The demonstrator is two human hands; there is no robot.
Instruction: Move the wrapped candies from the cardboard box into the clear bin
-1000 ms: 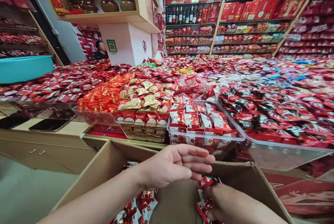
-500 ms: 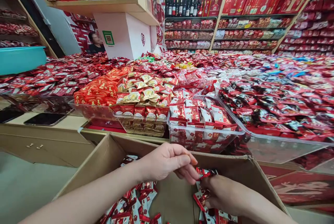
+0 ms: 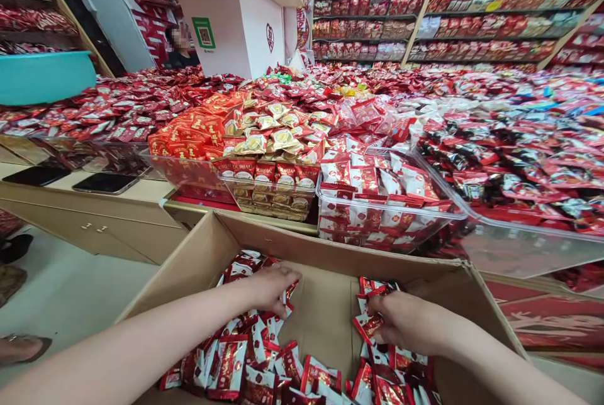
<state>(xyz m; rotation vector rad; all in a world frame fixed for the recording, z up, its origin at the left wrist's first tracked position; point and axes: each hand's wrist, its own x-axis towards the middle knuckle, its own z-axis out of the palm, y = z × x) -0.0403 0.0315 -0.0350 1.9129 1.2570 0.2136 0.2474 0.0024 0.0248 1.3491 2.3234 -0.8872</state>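
Overall, a wide cardboard box point(image 3: 330, 254) stands open just in front of clear plastic bins point(image 3: 382, 229), its low walls letting both arms reach straight in. Red foil packets point(image 3: 245, 361) lie heaped across its floor. Both arms stretch forward: the left hand point(image 3: 271, 288) curls down over the packets, its hold unclear, while the right hand point(image 3: 406, 323) pinches one packet point(image 3: 363, 327).

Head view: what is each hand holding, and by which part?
The left hand rests on red foil packets, holding none visibly; the right hand seems to pinch another packet by its edge.
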